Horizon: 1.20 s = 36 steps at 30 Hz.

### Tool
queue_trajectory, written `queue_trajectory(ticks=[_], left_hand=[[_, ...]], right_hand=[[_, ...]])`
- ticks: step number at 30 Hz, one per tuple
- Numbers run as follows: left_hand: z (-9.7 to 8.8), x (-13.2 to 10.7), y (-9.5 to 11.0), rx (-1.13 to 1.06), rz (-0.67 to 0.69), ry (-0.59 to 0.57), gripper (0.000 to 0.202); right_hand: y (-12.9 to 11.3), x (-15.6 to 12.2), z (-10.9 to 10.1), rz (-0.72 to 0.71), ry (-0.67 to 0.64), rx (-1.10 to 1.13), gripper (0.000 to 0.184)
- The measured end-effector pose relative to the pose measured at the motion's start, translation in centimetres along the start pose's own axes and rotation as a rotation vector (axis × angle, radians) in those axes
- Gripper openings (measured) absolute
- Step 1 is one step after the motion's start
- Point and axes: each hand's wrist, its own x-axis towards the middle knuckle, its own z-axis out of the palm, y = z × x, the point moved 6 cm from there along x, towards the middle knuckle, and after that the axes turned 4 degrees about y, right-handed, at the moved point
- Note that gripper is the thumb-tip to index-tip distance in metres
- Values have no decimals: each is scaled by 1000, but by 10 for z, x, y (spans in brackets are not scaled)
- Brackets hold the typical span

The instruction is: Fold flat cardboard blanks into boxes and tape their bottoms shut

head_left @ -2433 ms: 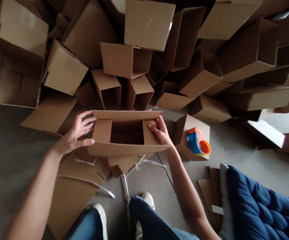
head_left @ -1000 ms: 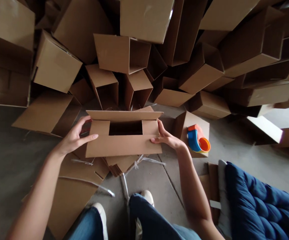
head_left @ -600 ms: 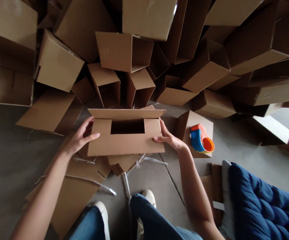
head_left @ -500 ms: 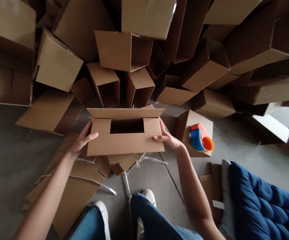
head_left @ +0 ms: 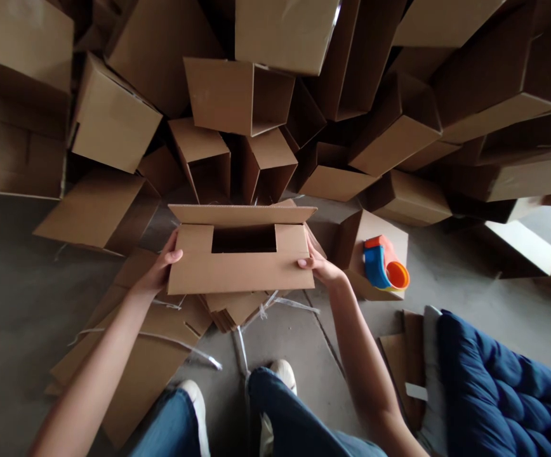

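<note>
Between my two hands is a brown cardboard box [head_left: 240,273], held up in front of me. Its far long flap stands raised, the two short end flaps are folded in, and a dark gap shows between them. My left hand [head_left: 165,261] grips the left end, thumb on the near face. At the right end, my right hand [head_left: 320,259] holds on in the same way, its thumb near the corner. The fingers of both hands are partly hidden behind the box. Flat cardboard sheets [head_left: 237,308] lie on the floor below it.
Many open cardboard boxes [head_left: 221,95] are piled ahead. On one box to the right sits a blue and orange tape dispenser [head_left: 385,263]. A navy cushion [head_left: 499,374] lies at lower right. Loose plastic straps [head_left: 241,349] and flattened cardboard [head_left: 146,365] are on the floor near my feet.
My left thumb has slid slightly outward toward the box's left edge, and my right thumb has shifted a little right. The box is still held in nearly the same place.
</note>
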Motion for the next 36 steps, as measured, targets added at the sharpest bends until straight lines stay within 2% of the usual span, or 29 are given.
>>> queue_trajectory(ticks=[22, 28, 36], left_hand=[[2, 1, -1, 45, 21, -29, 83], [3, -1, 1, -21, 10, 10, 86], [1, 1, 1, 8, 2, 9, 81]], right_hand=[[0, 0, 2, -5, -5, 8, 118], [-1, 1, 4, -1, -7, 25, 119], [0, 1, 3, -12, -11, 2, 117]])
